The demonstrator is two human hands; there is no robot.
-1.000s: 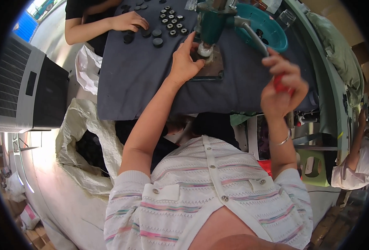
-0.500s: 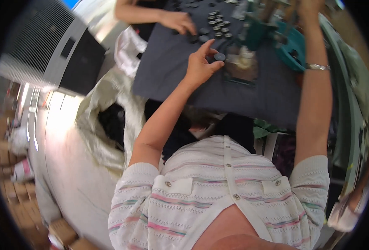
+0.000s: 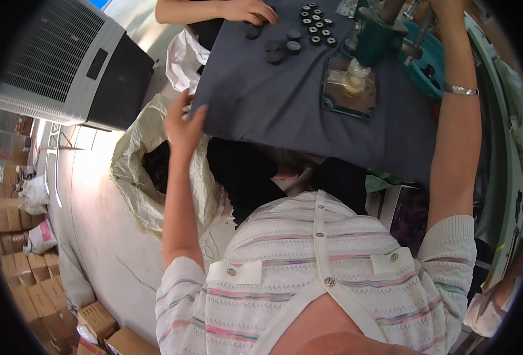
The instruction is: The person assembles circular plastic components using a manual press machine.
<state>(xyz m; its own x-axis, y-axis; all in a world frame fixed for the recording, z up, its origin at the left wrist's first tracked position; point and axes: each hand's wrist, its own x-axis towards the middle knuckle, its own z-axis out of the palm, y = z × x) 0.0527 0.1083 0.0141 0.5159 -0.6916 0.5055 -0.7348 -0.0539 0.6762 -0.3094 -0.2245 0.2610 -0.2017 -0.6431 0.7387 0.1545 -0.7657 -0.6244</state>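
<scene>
My left hand (image 3: 183,125) is open beside the table's left edge, over the rim of a pale woven sack (image 3: 132,198). Its fingers are apart and nothing shows between them. My right hand (image 3: 449,13) is at the top right, partly cut off, closed around the upper end of a metal press lever (image 3: 422,36). The green hand press (image 3: 375,42) stands on the cloth-covered table. Below its head a pale round die (image 3: 354,83) sits on the base plate (image 3: 349,107). Several dark round caps (image 3: 274,57) lie left of the press.
A co-worker's hand (image 3: 251,10) rests near dark caps at the far edge. Pale-centred black caps (image 3: 316,29) stand grouped beside the press. A teal basin (image 3: 433,86) with dark pieces is at right. A large air cooler (image 3: 110,77) and cardboard boxes (image 3: 33,278) are at left.
My left hand has swung left from beside the press to over the sack, and the dark cap it held is gone from its fingers. My right hand stays at the lever.
</scene>
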